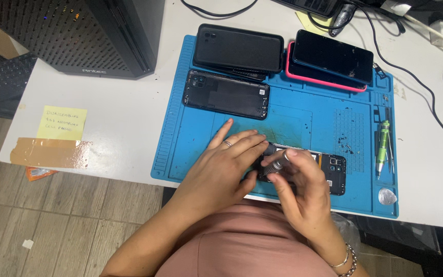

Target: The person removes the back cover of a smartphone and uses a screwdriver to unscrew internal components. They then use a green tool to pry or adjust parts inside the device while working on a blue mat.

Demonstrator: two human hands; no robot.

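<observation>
You have two hands in view: your left hand (232, 161), wearing one ring (227, 144), and your right hand (301, 187), with one silver screwdriver (277, 165) between its fingers. Under them lies one opened phone (331, 172), at the lower middle of the one blue mat (190, 133). Toward the top of the frame you have one black back cover (226, 95), one stack of black phones (238, 47) and one stack with a pink-edged phone (324, 77) under a dark one (333, 55). At the right edge of the mat sits one green tool (383, 141). At the left there is one yellow note (62, 123), and at the upper left one black computer case (78, 33).
</observation>
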